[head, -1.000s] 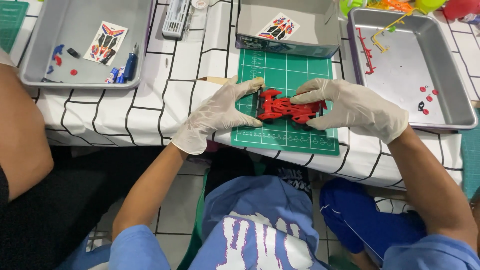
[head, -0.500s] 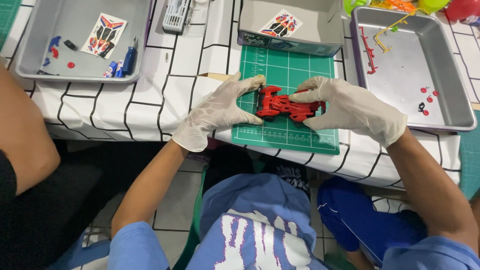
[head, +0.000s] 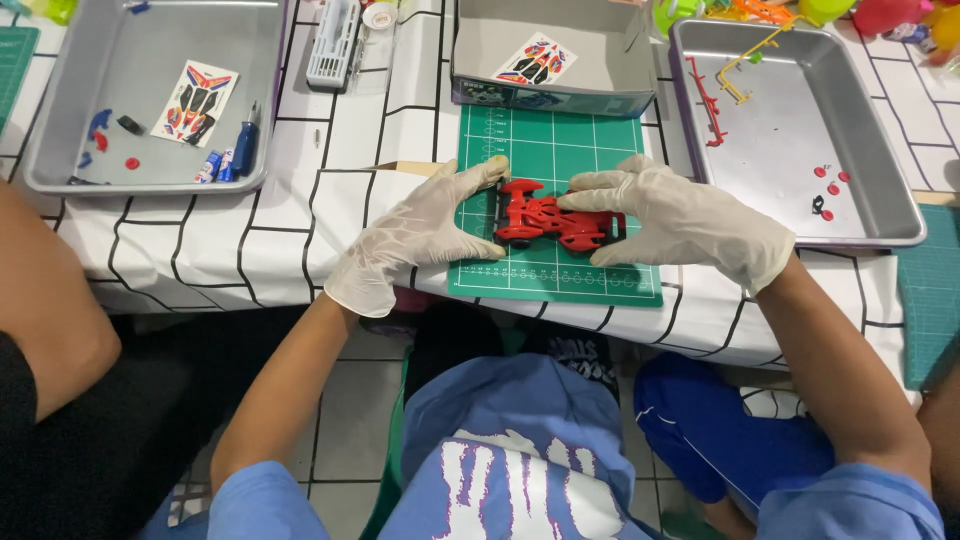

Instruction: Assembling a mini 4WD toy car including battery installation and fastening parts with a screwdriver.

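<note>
On the green cutting mat (head: 560, 270), seen from the head camera, the red toy car chassis (head: 550, 222) lay with its long axis left to right between both gloved hands; the left hand (head: 425, 235) pinched its left end, the right hand (head: 680, 222) its right, equally near.

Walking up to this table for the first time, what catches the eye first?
A bright red toy car chassis lies on a green cutting mat mid-table, gripped at its ends by the gloved left hand and right hand. Grey metal trays flank it: the left tray holds a sticker sheet, the right tray small red parts.
</note>
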